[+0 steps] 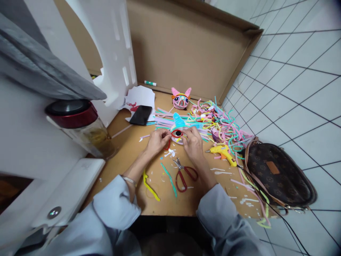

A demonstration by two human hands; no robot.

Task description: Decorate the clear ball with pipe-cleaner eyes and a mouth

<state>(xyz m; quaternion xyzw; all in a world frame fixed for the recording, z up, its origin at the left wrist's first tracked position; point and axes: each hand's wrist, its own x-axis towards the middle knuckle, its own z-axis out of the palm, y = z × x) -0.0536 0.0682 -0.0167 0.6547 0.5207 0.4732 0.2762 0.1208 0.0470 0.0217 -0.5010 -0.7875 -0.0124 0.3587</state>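
Note:
Near the middle of the table, a red pipe cleaner [176, 130] is bent into a loop around the black eye [178, 133] of a craft head with a blue ear [179, 120]. My left hand [159, 138] pinches the left end of the loop. On its right end, the fingers of my right hand [193, 141] are closed. Part of the head is hidden behind my fingers. Below my hands lie open red-handled scissors [183, 175], a teal pipe cleaner [169, 179] and a bent yellow pipe cleaner [149, 186].
Behind stands a finished-looking pink-eared head [181, 99]. Tangled pipe cleaners [223, 124], a yellow glue gun [223, 153] and a brown bag [279, 174] are at the right. A black phone [141, 115], a green-white marker [150, 83] and a glass jar [82, 131] are at the left.

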